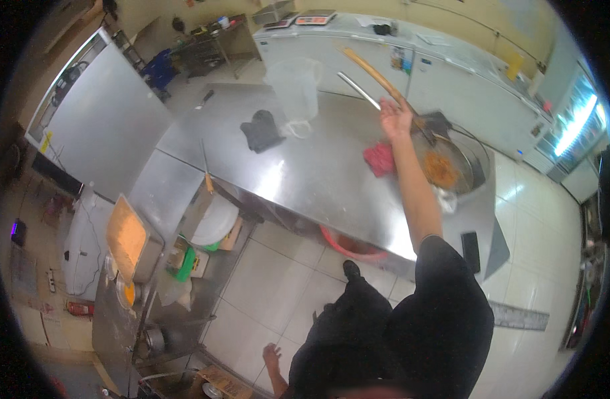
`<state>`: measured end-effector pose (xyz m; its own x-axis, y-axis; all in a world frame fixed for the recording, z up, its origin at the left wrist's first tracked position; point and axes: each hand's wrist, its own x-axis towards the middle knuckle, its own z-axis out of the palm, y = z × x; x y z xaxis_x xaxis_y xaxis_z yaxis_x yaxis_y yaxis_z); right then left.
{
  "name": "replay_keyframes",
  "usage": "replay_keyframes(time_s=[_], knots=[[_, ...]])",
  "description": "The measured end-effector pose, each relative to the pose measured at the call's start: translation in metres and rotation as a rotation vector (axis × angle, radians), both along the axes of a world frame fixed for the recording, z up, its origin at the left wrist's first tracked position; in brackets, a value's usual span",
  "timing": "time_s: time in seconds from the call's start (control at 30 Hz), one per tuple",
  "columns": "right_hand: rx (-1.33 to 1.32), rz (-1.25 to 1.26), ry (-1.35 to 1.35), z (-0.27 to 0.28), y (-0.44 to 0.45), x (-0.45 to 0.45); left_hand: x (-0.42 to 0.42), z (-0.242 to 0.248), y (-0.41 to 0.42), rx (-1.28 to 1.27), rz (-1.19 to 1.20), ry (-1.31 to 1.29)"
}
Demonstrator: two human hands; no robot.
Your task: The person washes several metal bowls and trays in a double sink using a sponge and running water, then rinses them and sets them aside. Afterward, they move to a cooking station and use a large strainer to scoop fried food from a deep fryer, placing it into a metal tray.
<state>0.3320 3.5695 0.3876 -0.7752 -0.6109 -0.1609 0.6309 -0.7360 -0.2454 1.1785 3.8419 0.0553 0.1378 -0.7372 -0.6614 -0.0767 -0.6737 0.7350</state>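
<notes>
My right hand (397,118) is stretched over the steel table, where a long wooden handle (372,72) and a metal tube handle (357,89) come together. It touches them, but blur hides whether its fingers are closed. The wooden handle slants down to a dark utensil end at a wok (463,158), which holds orange-brown food (439,169). Beside my forearm lies a crumpled red cloth (379,159). My left hand (271,357) hangs low over the tiled floor, fingers apart, holding nothing.
On the steel table (325,179) are a dark mitt (261,132), a translucent plastic jug (295,92), a knife (205,99), a wooden-handled tool (208,182) and a black phone (470,252). A red basin (350,247) is under its edge. A metal tray (128,239) sits left.
</notes>
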Motion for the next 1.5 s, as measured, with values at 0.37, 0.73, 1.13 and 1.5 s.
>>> replay_keyframes(time_s=[0.37,0.73,1.13,1.5], knots=[[1.261,-0.218,1.471,-0.088,-0.211,-0.168,-0.153,0.038,-0.069,-0.017,-0.242,-0.575],[1.132,-0.025,1.511,-0.107,-0.323,-0.064,-0.234,0.034,-0.014,0.289,-0.203,-0.437],[0.245,-0.377,1.732,0.141,-0.333,0.238,-0.182,0.039,-0.023,-0.298,0.349,-0.282],[-0.694,1.056,1.548,0.150,0.016,0.842,0.020,0.280,0.144,-1.005,0.986,0.212]])
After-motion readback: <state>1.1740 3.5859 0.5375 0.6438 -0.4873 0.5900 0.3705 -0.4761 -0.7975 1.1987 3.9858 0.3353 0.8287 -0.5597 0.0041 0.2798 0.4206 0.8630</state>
